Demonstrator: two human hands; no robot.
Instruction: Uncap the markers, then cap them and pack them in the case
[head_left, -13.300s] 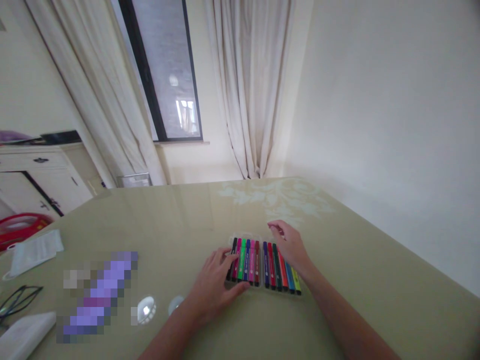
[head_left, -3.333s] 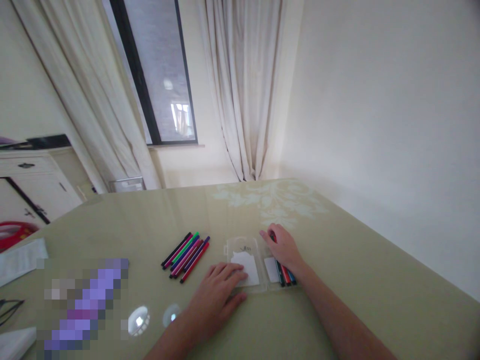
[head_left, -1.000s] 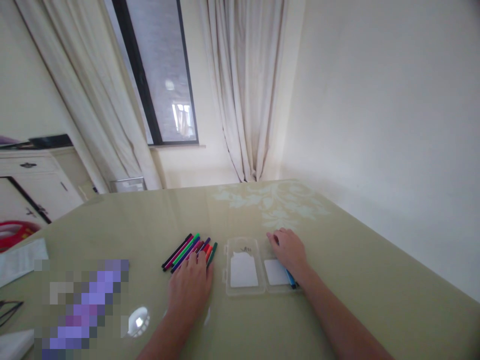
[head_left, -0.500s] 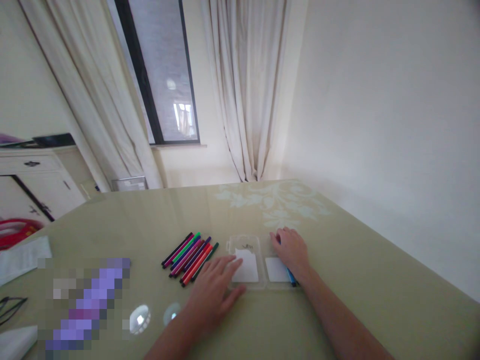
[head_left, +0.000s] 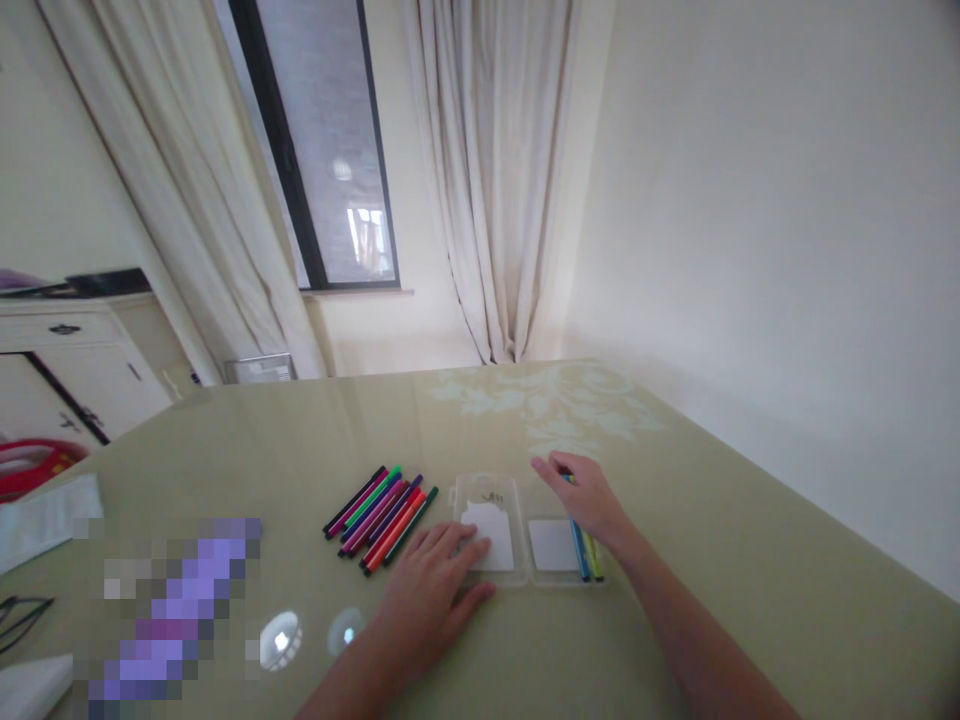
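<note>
A clear plastic case (head_left: 523,560) lies opened flat on the table, with a white paper insert (head_left: 495,545) in its left half and another white card (head_left: 550,545) in its right half. My left hand (head_left: 435,580) rests across the left half's near left corner, fingers spread on the paper and rim. Over the right half, my right hand (head_left: 591,497) curls its fingers around the upper part of a blue marker (head_left: 580,555) and a yellow-green marker (head_left: 594,560). Their lower ends show below the hand, side by side. How firmly the fingers grip is partly hidden.
Several coloured markers (head_left: 382,520) lie in a slanted group left of the case. Farther left are a blurred purple item (head_left: 180,610), a white packet (head_left: 49,520) and dark-framed glasses (head_left: 22,615). A wall (head_left: 787,250) runs along the table's right side.
My right hand has tilted and drawn its fingers together, uncovering the yellow-green marker beside the blue one. My left hand and the case have shifted slightly toward me.
</note>
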